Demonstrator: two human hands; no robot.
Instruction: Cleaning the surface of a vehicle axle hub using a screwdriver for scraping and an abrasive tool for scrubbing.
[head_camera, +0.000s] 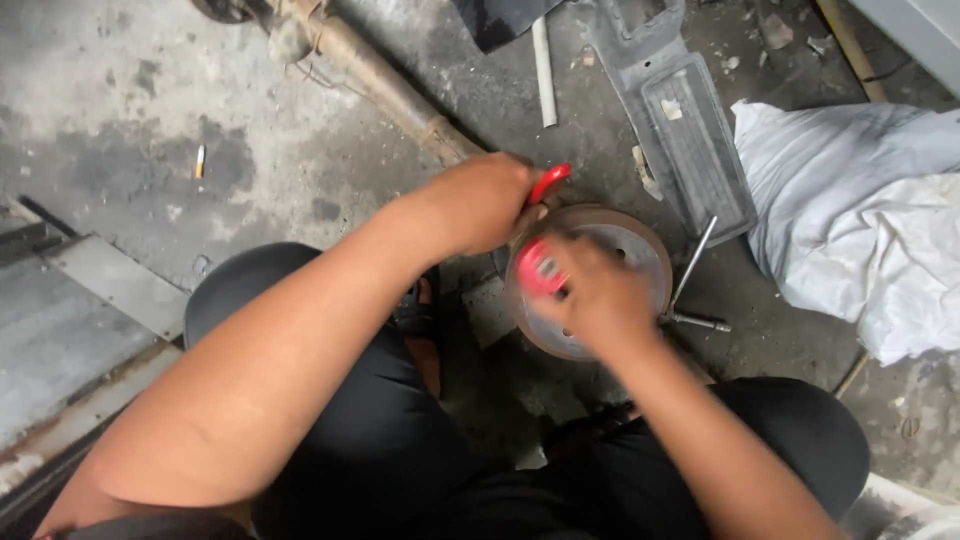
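Drum (640, 262), rusty metal and by its look heavy, stiff and best gripped at the rim, lay flat on the floor (150, 120) between the knees, left hand (480, 200) closed on a red-handled tool (548, 182), right hand (590, 295) blurred, fingers apparently curled on something red (538, 268).

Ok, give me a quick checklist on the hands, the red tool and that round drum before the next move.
1. Left hand holds a red-handled tool: ok.
2. Right hand on the brake drum, gripping a red part: ok.
3. Drum flat on the concrete floor: ok.
4. Tool tip seated: cannot tell, hidden.
5. T-shaped wrench lies apart from the hands: ok.
6. Right hand steady: not ok, blurred.
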